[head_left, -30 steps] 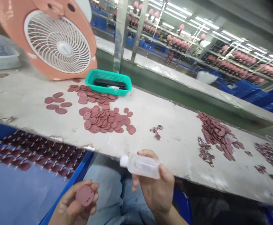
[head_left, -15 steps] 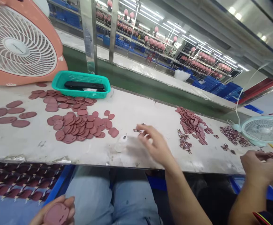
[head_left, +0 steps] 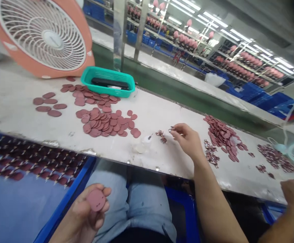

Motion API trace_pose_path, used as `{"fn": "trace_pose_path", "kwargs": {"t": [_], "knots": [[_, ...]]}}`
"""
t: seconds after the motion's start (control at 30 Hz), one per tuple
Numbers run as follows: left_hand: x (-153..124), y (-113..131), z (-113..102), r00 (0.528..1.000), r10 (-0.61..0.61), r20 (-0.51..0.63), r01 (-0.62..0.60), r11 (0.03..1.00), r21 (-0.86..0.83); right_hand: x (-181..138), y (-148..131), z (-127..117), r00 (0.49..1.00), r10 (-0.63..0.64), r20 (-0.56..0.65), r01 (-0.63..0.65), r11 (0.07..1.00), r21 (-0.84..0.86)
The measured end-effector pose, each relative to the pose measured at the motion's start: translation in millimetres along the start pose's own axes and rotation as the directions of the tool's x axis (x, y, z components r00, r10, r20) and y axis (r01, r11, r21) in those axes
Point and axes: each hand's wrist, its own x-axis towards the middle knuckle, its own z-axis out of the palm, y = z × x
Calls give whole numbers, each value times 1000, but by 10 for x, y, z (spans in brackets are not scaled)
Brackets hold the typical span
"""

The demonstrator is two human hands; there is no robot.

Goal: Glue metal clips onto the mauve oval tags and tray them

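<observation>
Head: L-hand (head_left: 82,212) disc (head_left: 95,199), fan logo (head_left: 53,39) blurred

Beyond the white workbench (head_left: 177,113), steel shelving racks (head_left: 245,62) are standing along a green floor (head_left: 167,84), blue crates (head_left: 260,99) are sitting beneath them, and strip lights (head_left: 228,23) are glaring overhead.

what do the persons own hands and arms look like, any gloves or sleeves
Both hands are bare: the left hand and the right hand wear no gloves, and no ring or watch shows on either. The right forearm has no sleeve as far as the view reaches. Below them, the person wears pale blue jeans.
</observation>
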Motion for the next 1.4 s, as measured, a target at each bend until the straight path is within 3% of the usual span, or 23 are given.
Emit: {"fn": "trace_pose_path", "kwargs": {"t": [0.13, 0.2, 0.27, 0.33, 0.47, 1.23, 1.4], "knots": [[-97, 0, 86, 999, -36, 37, 34, 998, 56, -501, -499, 178, 996, -47, 76, 21, 949, 315], [-133, 2, 114, 997, -77, 25, 75, 994, 78, -721, -791, 301, 965, -90, 247, -58, 843, 535], [-159, 4, 132, 995, -99, 16, 97, 990, 102, -863, -1029, 412, 905, -154, 397, -160, 740, 653], [-173, 2, 136, 995, -90, 42, 84, 987, 135, -925, -1176, 494, 876, -212, 434, -132, 759, 637], [-179, -21, 111, 993, -62, 100, 41, 980, 197, -927, -1247, 565, 869, -304, 390, 49, 838, 544], [-198, -54, 75, 993, -104, 53, 95, 984, 152, -876, -1300, 544, 740, -510, 438, 296, 832, 469], [-194, -55, 87, 989, -149, 21, 145, 981, 125, -888, -1275, 576, 738, -533, 414, 305, 811, 499]]}}
